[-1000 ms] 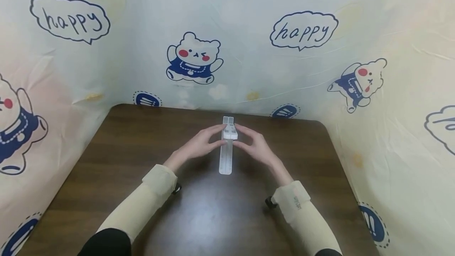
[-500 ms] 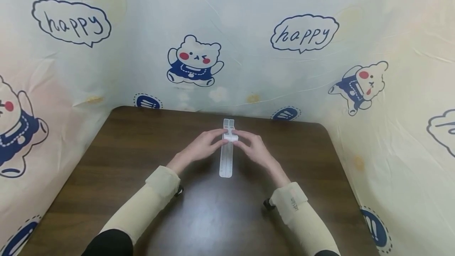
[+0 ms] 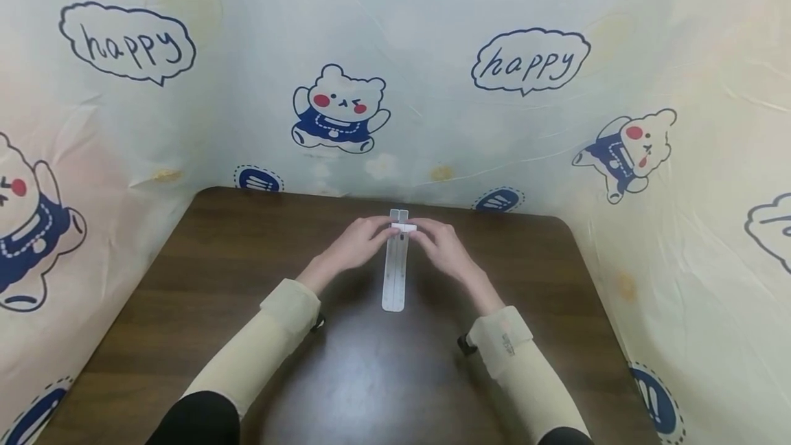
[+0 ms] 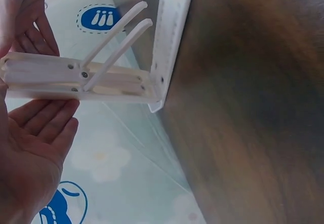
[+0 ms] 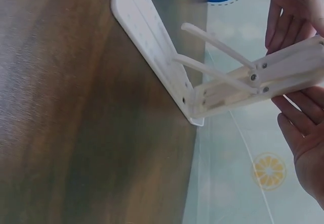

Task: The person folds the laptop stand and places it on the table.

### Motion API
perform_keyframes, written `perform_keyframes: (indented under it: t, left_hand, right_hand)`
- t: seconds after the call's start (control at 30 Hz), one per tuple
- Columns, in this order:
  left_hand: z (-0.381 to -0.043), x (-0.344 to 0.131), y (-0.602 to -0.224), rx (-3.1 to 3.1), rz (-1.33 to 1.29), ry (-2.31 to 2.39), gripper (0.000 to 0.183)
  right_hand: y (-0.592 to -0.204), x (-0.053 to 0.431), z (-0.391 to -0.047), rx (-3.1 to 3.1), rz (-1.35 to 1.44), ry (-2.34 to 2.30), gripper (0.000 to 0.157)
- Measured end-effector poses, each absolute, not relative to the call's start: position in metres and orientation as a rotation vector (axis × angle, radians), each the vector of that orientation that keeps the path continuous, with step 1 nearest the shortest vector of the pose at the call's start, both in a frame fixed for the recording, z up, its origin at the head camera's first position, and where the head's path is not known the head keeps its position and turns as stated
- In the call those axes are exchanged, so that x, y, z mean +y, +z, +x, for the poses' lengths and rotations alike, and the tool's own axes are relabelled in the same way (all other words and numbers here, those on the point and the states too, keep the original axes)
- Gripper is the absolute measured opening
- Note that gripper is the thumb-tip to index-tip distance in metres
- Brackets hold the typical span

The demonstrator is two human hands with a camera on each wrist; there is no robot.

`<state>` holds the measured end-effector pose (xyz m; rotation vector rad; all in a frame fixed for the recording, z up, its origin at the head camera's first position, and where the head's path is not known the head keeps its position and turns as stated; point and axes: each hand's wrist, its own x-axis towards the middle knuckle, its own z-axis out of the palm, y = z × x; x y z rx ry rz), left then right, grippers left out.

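Observation:
A white folding stand stands on the table with its long flat base (image 3: 394, 287) pointing toward me. Its hinged arm (image 4: 116, 80) rises steeply from the base's end. Two thin prop bars (image 5: 217, 44) jut from the arm, their tips free above the base. My left hand (image 3: 355, 242) grips the arm's upper end from the left, fingers along the side edge. From the right, my right hand (image 3: 448, 249) holds the same end, thumb on the near side. In the left wrist view, the left hand's fingers (image 4: 48, 120) lie against the edge; the arm's very end runs out of view.
The brown wooden table (image 3: 247, 246) has rounded back corners. A pale curtain (image 3: 432, 5) printed with bears and speech bubbles hangs around its back and sides. Cream sleeves (image 3: 247, 356) with small black devices (image 3: 466, 345) at the wrists cover my forearms.
The stand's arm has swung up, so its end edge now faces me and sits farther back over the base. Both hands have moved with it, keeping hold. The camera view has shifted slightly.

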<state>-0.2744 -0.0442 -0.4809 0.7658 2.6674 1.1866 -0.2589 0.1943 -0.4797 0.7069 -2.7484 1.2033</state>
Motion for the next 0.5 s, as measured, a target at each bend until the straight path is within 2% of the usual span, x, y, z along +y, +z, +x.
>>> perform_keyframes:
  t: [0.5]
  left_hand:
    - [-0.293,-0.038,-0.465,2.690,0.732,1.181,0.050]
  right_hand:
    - [-0.464,0.194,-0.279,-2.744,0.671,1.210,0.038]
